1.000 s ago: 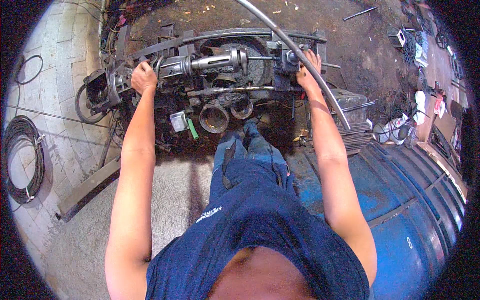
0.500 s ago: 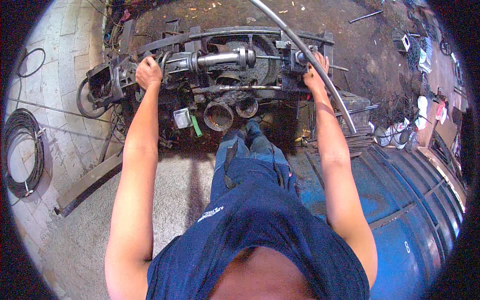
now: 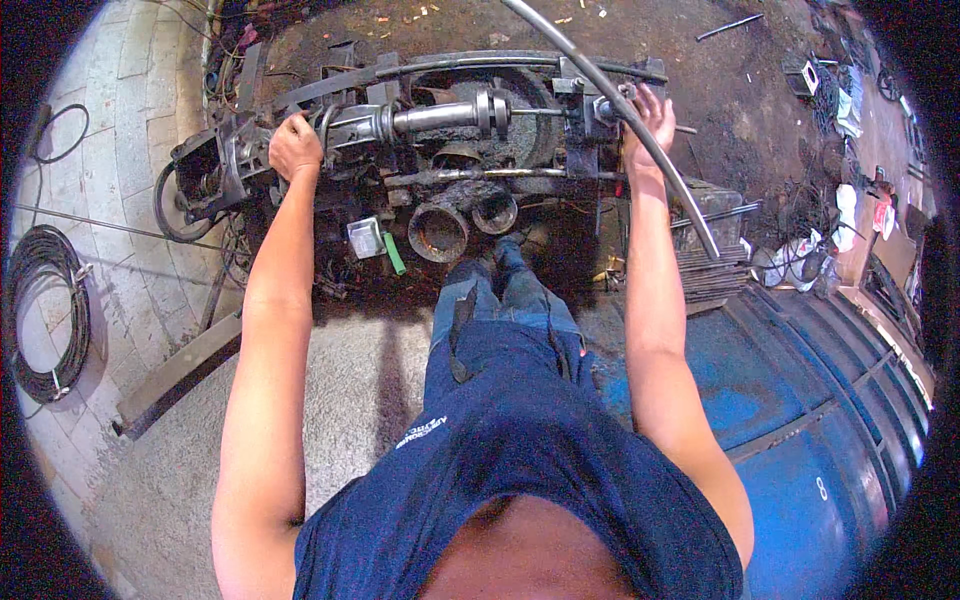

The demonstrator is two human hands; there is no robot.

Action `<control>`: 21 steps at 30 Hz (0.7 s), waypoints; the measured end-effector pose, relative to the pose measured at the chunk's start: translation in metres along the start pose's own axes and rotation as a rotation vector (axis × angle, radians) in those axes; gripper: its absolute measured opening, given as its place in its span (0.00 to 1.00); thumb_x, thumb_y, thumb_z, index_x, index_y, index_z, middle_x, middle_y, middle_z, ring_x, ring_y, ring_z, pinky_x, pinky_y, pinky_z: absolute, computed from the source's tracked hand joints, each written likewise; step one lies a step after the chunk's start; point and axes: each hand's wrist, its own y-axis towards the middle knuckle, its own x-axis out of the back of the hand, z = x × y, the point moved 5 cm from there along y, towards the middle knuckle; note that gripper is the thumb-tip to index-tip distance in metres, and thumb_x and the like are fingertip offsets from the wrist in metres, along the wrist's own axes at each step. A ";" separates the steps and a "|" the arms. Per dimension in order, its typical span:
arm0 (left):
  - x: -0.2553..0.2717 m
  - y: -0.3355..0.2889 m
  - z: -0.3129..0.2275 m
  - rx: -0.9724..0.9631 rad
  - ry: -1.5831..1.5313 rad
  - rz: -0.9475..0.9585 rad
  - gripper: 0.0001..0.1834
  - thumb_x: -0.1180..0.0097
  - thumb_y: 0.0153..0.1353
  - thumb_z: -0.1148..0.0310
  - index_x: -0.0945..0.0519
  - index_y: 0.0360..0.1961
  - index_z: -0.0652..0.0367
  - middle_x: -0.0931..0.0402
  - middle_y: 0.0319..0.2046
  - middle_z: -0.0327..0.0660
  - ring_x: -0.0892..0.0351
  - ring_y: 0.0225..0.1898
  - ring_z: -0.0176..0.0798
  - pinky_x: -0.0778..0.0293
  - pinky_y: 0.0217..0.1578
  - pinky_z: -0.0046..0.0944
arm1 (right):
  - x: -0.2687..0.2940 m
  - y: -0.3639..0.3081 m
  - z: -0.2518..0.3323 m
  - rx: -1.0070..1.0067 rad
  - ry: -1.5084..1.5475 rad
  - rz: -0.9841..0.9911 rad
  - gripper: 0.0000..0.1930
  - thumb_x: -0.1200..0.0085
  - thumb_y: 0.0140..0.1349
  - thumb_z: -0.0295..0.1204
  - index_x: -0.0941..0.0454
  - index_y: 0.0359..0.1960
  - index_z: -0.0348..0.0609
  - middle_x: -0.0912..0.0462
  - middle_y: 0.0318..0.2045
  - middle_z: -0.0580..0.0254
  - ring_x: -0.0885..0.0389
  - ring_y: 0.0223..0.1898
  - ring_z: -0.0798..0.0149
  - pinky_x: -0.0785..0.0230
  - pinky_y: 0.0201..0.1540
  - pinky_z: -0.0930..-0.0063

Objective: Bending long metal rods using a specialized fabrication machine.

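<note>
A greasy metal machine point(image 3: 352, 130) stretches across the space in front of me, with a shiny cylindrical shaft point(image 3: 440, 117) lying along its middle. At its left part my left hand point(image 3: 296, 147) is closed in a fist; what the fingers grip is hidden. My right hand point(image 3: 650, 128) is at the right end, fingers apart and raised, beside a dark clamp-like block point(image 3: 590, 115). A long, bent grey tube point(image 3: 585, 62) passes over that block and in front of part of my right hand. A thin rod point(image 3: 540, 112) runs from the shaft toward the block.
Two round pipe openings point(image 3: 438, 232) face me below the machine, beside a small clear box point(image 3: 365, 238) and a green piece point(image 3: 393, 254). A coiled black cable point(image 3: 45, 320) lies at left. Blue ribbed metal point(image 3: 770, 400) is at lower right, near stacked metal strips point(image 3: 712, 265).
My right hand has moved slightly right and up off the block, its fingers spreading. The bent tube's lower end has shifted slightly right. My left hand stays in place.
</note>
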 end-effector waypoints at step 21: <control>0.017 -0.080 -0.033 -0.630 -0.106 0.165 0.21 0.51 0.63 0.62 0.28 0.56 0.57 0.40 0.63 0.49 0.43 0.66 0.49 0.54 0.66 0.55 | -0.003 0.026 -0.028 0.139 -0.401 0.136 0.18 0.60 0.69 0.46 0.21 0.41 0.50 0.28 0.26 0.76 0.32 0.30 0.75 0.37 0.39 0.77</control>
